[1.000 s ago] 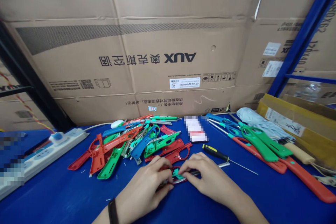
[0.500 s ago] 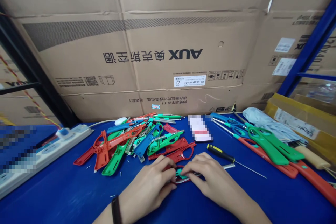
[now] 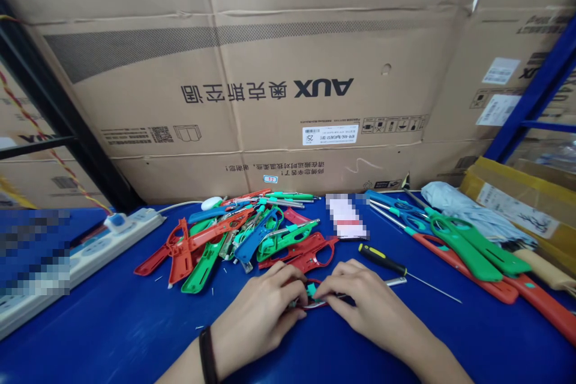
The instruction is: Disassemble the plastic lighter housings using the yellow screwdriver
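A small red plastic handle with a teal clip (image 3: 310, 291) and a thin metal blade (image 3: 335, 296) lies on the blue worktable (image 3: 112, 336), near the middle, between the two hands. The left hand (image 3: 258, 318), with a black wristband (image 3: 206, 355), curls over its left end, and the right hand (image 3: 362, 306) comes in from the right, fingers bent; both are closed on the piece from either side, with the teal clip showing between their fingertips. Just beyond lie red plastic handles (image 3: 306, 255); to the right are a yellow-and-black screwdriver (image 3: 382, 260) and a heap of colored handles (image 3: 225, 240) further left
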Available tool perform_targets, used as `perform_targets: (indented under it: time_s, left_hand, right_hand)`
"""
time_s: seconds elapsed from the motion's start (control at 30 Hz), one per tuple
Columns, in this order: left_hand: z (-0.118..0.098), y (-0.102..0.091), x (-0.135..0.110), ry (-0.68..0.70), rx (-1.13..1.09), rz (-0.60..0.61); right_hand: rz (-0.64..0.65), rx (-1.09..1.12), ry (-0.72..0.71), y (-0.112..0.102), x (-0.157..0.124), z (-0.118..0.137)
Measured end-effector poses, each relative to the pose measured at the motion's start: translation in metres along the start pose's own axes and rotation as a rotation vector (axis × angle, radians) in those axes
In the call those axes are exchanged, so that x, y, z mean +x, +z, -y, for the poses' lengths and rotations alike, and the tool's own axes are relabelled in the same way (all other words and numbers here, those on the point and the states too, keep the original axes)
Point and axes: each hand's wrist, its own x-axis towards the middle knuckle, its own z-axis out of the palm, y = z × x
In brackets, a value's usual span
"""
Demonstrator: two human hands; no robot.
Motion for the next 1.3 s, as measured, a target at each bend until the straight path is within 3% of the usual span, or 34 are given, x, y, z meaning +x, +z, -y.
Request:
perform_targets:
  time_s: [0.43,0.93,1.3]
  left_hand:
    - [0.004,-0.002,0.001,0.086,0.035,0.017]
    - [0.024,0.001,-0.019,0.255,0.198,-0.007]
    - [0.026,-0.007,-0.023,0.227,0.174,0.008]
  right_hand:
    - [0.036,-0.038,-0.052,0.0,0.0,0.003]
    - [-0.007,0.017,-0.011,0.002,0.0,-0.001]
    - [0.01,0.04,-0.01,0.003,0.0,0.001]
